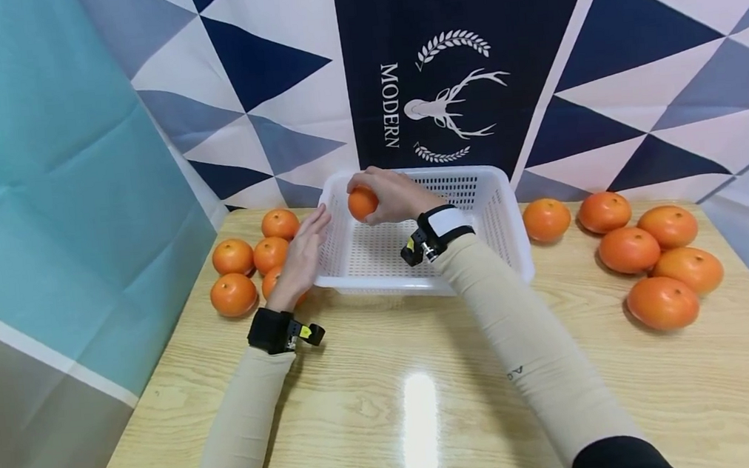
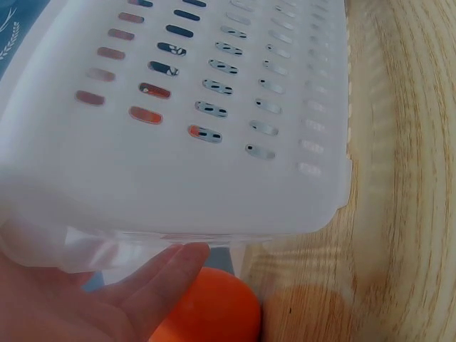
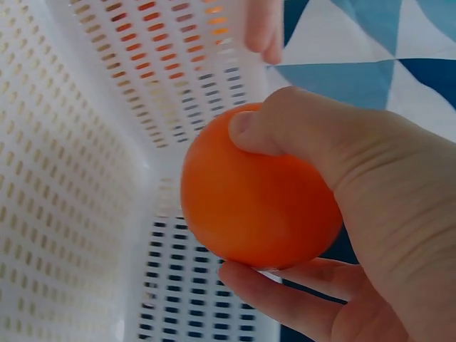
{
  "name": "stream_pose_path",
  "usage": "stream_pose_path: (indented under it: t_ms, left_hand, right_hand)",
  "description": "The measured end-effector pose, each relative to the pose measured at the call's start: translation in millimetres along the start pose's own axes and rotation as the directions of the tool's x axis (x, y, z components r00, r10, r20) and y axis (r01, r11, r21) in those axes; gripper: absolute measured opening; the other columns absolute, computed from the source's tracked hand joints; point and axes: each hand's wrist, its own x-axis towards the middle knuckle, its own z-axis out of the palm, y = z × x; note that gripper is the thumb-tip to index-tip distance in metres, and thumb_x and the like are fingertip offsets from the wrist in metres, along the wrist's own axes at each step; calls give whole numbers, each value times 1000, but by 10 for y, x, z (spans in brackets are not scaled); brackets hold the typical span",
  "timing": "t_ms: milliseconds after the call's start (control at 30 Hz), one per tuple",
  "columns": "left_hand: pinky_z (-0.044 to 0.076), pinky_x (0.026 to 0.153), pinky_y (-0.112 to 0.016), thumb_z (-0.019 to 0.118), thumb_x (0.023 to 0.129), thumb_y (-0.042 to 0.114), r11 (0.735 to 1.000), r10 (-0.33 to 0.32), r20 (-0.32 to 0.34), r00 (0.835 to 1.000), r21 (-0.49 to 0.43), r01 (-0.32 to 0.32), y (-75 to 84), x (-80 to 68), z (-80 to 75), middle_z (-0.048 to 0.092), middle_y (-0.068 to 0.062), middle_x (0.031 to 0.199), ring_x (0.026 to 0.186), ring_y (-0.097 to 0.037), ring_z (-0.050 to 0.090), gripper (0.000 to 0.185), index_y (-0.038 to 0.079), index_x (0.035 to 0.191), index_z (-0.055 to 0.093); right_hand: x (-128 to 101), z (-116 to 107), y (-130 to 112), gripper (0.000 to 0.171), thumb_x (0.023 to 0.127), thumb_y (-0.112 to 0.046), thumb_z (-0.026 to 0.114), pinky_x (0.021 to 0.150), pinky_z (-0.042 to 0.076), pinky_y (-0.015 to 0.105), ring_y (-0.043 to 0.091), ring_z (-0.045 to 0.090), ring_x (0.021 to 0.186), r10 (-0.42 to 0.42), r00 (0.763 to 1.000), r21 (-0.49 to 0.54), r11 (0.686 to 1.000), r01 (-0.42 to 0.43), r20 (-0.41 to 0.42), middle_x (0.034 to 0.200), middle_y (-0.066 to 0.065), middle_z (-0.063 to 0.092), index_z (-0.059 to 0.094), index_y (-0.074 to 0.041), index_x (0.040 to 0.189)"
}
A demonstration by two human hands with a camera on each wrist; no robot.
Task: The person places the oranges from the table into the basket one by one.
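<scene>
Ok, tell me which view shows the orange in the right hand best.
The right wrist view: the orange fills the frame, with the thumb and fingers of the right hand curled round it over the white basket. The head view shows it small. The left wrist view misses it.

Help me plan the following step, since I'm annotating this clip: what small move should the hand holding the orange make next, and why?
Probably lower it and let go. The right hand grips a round orange fruit above the white perforated plastic basket, whose floor below looks bare, while the left hand, fingers straight, rests against the basket's left wall, seemingly steadying it.
</scene>
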Motion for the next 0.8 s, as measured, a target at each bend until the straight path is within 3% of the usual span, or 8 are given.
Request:
stream_pose_path:
  t_ms: [267, 433, 800]
  left_hand:
    - [25, 145, -53, 31, 114, 34, 1000, 9, -10, 1000, 8, -9, -2, -14, 11, 33, 2, 188, 176, -28, 29, 65, 8, 171, 49]
    - [24, 146, -53, 30, 111, 39, 1000, -6, -9, 1000, 0, 6, 38, -38, 10, 32, 2, 188, 177, -27, 28, 69, 9, 171, 48]
    - [25, 146, -51, 32, 113, 34, 1000, -7, -13, 1000, 3, 8, 23, -11, 11, 33, 3, 188, 176, -26, 29, 65, 10, 171, 49]
  right_hand:
    - [112, 218, 89, 60, 95, -12, 88, 123, 54, 52, 36, 62, 134, 8, 1000, 18, 1000, -8, -24, 158, 17, 63, 67, -12, 152]
    - [190, 337, 145, 61, 96, -13, 88, 124, 51, 51, 34, 61, 135, 32, 999, 21, 999, -32, 12, 157, 15, 65, 66, -12, 153]
    - [288, 442, 219, 62, 94, -14, 91, 128, 48, 49, 33, 60, 140, 42, 998, 45, 998, -44, 40, 157, 13, 67, 68, -10, 152]
